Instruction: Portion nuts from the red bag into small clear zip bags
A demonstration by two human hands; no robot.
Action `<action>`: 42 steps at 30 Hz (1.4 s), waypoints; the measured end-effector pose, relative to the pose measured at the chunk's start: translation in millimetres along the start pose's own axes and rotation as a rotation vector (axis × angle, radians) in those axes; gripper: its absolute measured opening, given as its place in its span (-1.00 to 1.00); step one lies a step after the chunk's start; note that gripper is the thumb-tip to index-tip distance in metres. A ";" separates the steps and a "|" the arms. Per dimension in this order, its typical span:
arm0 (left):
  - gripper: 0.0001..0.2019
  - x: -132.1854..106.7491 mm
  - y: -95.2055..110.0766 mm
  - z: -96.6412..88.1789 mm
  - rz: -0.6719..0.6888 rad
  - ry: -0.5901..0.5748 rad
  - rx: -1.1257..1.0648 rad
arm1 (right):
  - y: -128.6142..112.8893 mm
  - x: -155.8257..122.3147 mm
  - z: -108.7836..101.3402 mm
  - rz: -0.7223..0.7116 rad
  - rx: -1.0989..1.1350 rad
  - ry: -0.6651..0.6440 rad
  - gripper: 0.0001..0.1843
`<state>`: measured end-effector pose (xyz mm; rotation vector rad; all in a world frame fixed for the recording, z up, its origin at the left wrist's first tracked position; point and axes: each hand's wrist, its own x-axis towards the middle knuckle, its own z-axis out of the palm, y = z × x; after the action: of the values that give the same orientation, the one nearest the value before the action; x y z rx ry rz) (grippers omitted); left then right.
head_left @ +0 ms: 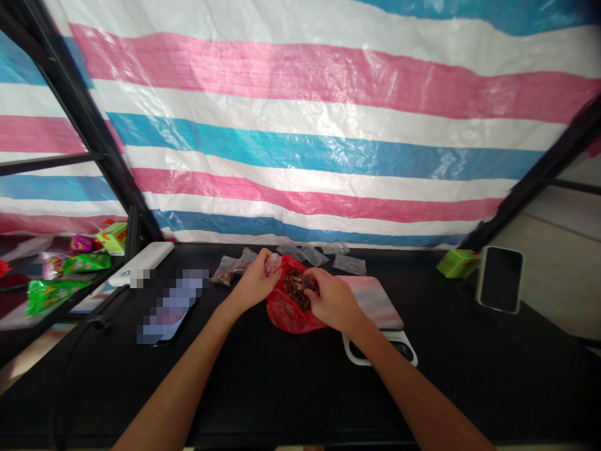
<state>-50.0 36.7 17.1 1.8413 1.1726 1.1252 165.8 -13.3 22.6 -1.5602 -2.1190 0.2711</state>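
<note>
A red plastic bag [287,313] full of small brown pieces lies on the black table [291,394], its mouth turned up. My left hand [256,285] is closed on a small clear pouch [272,263] held at the bag's left rim. My right hand [331,299] reaches into the bag's mouth, its fingers curled on the brown pieces [297,287]. A small digital scale [375,313] with a pale pink and blue top sits just right of the bag, under my right wrist.
Several small clear pouches [323,255], some filled, lie behind the bag. A white box [141,263] and a blurred item sit left. A green box [456,263] and a phone [500,279] stand right. Bright snack packets [51,291] fill a side shelf. A striped tarp hangs behind.
</note>
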 end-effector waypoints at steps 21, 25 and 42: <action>-0.57 -8.1 7.6 7.3 0.387 -0.067 0.698 | 6.0 3.2 -11.2 -0.241 0.241 0.211 -0.65; -0.61 -10.3 11.8 14.7 0.338 -0.089 0.610 | 1.3 3.0 -12.1 -0.259 0.213 0.148 -0.67; -0.54 -11.7 4.2 30.1 0.210 -0.093 0.256 | -0.9 0.9 -12.4 -0.327 0.434 0.071 -0.50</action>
<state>-23.7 21.7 5.1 2.2306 1.1322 1.0264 171.0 -14.3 33.9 -0.9500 -2.0473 0.5114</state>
